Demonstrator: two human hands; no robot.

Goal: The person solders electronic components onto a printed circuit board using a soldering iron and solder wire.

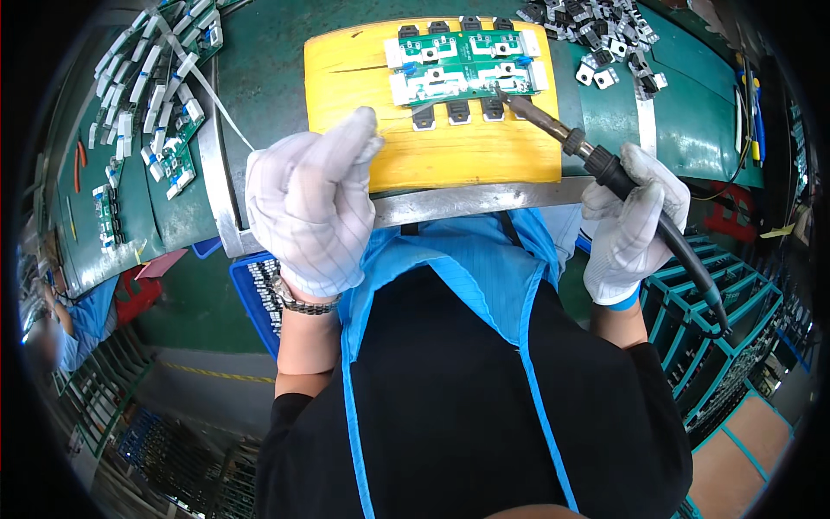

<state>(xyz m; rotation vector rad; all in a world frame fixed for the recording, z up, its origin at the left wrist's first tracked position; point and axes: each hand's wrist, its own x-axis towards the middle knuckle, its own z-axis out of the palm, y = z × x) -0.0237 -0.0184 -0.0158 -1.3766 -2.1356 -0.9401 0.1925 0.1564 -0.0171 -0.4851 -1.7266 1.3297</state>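
In my right hand (635,212), gloved in white, is a soldering iron (618,173), gripped like a pen. Its tip meets the lower right part of a green circuit board (467,65) with white end connectors. Black tabbed parts (458,111) stick out along the board's near and far edges. The board rests on a yellow block (346,86). My left hand (316,199), also gloved, is pinched at the block's near left. A thin, faint solder wire (402,121) seems to run from its fingertips toward the board; a pale strand (220,108) reaches this glove from the left.
Several boards with white connectors (151,86) are heaped on the green bench (259,52) at the left. A pile of small black and metal parts (605,39) lies far right. Blue bin (251,298) below left; teal racks (726,285) at right. Another person (82,329) is at far left.
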